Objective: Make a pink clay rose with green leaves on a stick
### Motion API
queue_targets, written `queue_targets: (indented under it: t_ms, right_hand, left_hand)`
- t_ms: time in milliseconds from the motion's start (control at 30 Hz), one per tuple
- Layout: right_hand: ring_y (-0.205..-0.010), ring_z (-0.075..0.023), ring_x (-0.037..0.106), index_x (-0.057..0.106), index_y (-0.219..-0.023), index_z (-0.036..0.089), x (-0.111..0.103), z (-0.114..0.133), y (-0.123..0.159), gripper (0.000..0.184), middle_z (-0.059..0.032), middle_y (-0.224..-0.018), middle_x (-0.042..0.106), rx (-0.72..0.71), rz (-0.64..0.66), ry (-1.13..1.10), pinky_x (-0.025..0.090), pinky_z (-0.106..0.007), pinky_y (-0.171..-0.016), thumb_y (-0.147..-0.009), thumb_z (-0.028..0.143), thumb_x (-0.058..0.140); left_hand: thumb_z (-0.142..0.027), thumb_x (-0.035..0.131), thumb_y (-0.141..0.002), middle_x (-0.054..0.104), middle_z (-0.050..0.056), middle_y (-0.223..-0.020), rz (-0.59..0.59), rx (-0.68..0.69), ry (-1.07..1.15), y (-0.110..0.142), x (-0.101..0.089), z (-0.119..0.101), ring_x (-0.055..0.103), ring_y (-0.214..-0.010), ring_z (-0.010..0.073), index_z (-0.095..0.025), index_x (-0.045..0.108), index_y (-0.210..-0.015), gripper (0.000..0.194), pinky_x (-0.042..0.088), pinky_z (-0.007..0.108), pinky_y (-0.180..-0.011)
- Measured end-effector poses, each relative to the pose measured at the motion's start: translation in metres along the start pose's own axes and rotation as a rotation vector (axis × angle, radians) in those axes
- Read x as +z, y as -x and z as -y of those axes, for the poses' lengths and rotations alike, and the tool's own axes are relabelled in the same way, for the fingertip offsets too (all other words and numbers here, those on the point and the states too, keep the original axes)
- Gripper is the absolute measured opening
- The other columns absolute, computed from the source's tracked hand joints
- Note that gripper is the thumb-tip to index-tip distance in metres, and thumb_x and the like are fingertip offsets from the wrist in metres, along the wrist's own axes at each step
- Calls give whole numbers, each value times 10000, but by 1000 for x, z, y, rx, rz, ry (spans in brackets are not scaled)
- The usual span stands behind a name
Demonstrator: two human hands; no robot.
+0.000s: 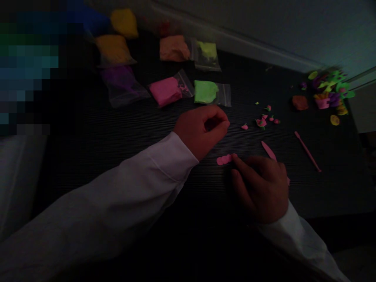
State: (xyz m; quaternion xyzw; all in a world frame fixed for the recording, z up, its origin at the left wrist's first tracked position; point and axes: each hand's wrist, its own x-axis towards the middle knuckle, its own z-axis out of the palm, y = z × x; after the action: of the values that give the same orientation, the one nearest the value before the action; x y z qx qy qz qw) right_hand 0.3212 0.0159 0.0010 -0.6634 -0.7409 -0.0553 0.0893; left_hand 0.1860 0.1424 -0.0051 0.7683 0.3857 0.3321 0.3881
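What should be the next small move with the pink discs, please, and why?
Probably a light press by the right hand on the right end of the row of pink discs: its index fingertip is at that end, and the discs seem to overlap on the dark table, so pressing might help them stick together.

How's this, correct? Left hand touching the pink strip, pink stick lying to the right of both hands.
One error: the head view shows the right hand touching the pink strip, not the left hand. The pink stick does lie to the right of both.
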Motion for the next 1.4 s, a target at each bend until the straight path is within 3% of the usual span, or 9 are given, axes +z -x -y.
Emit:
queue_targets:
  t_ms: [733, 1400]
  right_hand:
    - [-745, -169, 468, 562, -1024, 192, 3, -6, 5, 339, -54, -834, 556, 23, -54, 8, 327, -323, -667, -701, 281, 514]
    - [-809, -195, 446, 490, -1113, 238, 3, -3, 1, 402, -73, -914, 487, 13, 68, 12, 351, -361, -689, -726, 348, 477]
  left_hand:
    - [-226, 461, -710, 571, -22, -636, -8, -4, 17, 0, 0, -2, 501, -583, 67, -153, 568, -699, 129, 387, 194, -553]
    - [-247, 448, -716, 574, -15, -648, -12, 5, 17, 0, 0, 0, 509, -603, 82, -153, 568, -705, 152, 390, 210, -566]
